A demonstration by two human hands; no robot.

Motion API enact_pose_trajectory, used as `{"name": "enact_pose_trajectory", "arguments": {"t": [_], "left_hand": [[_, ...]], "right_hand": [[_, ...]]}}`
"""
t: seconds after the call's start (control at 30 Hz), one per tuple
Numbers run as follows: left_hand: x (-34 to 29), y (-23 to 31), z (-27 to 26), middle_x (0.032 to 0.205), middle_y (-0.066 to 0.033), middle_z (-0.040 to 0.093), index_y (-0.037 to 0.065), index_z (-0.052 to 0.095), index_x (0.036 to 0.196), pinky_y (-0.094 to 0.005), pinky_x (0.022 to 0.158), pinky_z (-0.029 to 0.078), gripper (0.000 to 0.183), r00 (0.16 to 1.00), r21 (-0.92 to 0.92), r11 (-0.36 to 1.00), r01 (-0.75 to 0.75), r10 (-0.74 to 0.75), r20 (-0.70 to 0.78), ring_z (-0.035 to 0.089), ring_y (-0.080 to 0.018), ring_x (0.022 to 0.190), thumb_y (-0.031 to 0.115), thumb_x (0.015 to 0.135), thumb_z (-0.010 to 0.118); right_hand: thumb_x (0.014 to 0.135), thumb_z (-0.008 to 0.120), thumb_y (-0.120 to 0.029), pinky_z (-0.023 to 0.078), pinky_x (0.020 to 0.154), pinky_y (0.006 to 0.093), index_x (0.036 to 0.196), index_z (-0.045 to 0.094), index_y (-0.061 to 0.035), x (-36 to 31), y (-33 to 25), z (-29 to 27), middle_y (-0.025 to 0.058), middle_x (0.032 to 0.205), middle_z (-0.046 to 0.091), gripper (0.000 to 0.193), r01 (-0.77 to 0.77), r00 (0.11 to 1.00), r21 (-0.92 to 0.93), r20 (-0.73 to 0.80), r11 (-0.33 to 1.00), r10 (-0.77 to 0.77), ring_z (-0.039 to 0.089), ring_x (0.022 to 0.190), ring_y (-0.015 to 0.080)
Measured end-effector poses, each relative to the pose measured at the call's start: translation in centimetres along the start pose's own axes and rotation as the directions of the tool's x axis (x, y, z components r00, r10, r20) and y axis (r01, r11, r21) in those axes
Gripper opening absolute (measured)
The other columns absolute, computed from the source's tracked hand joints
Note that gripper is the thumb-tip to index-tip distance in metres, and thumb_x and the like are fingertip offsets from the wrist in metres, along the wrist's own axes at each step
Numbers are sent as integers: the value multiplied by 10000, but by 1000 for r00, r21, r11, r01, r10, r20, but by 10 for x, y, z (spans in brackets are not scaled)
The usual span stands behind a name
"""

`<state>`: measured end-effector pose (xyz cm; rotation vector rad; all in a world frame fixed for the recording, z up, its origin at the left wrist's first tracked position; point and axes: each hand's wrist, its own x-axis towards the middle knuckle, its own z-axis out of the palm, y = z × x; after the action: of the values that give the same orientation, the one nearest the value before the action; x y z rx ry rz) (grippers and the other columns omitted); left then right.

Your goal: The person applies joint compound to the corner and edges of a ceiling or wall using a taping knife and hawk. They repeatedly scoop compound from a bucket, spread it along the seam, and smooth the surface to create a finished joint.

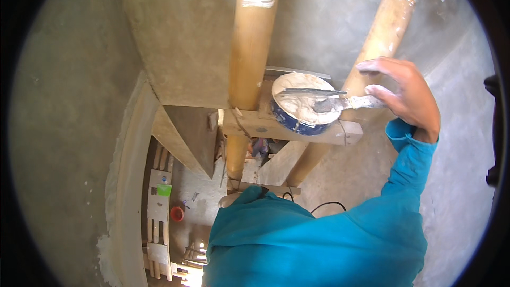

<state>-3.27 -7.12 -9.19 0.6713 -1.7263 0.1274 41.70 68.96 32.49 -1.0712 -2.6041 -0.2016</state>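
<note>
My right hand [408, 93] is raised at the right of the tub, fingers curved and apart. Its thumb is close to the handle of a putty knife [366, 102]; whether they touch I cannot tell. The knife's handle is smeared white, and its grey end lies in the white paste [300, 107]. That paste fills a round dark blue tub [298, 125], which sits on a wooden crosspiece [244, 123]. A thin dark blade [311, 92] lies across the tub's top. My left hand does not show; only the teal sleeve [247, 195] on that side is visible.
Two thick bamboo poles [249, 48] [380, 37] rise on either side of the tub. Grey plastered walls [186, 37] surround me. Far below at the left are a red bucket [177, 213] and a bamboo-and-board frame [158, 207]. A black cable [328, 203] loops near my chest.
</note>
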Motion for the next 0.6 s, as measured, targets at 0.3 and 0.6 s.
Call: {"name": "enact_pose_trajectory", "arguments": {"t": [0.3,0.6], "left_hand": [[4,8,-5,852,-35,649,171,721,931,-390,627,484,196,897,613,726,311,-437,62,604,-198,714,343,902,631],[38,72,-92,1005,-25,624,196,763,912,-419,727,528,129,948,198,935,293,-311,69,643,-270,918,249,795,756]], "right_hand": [[745,808,-59,582,649,415,915,680,99,47,-147,154,235,840,712,265,190,508,905,-423,-382,-750,713,739,347],[843,648,25,521,775,293,1010,701,25,36,-406,214,153,943,710,176,317,251,921,-310,-225,-917,673,854,214]]}}
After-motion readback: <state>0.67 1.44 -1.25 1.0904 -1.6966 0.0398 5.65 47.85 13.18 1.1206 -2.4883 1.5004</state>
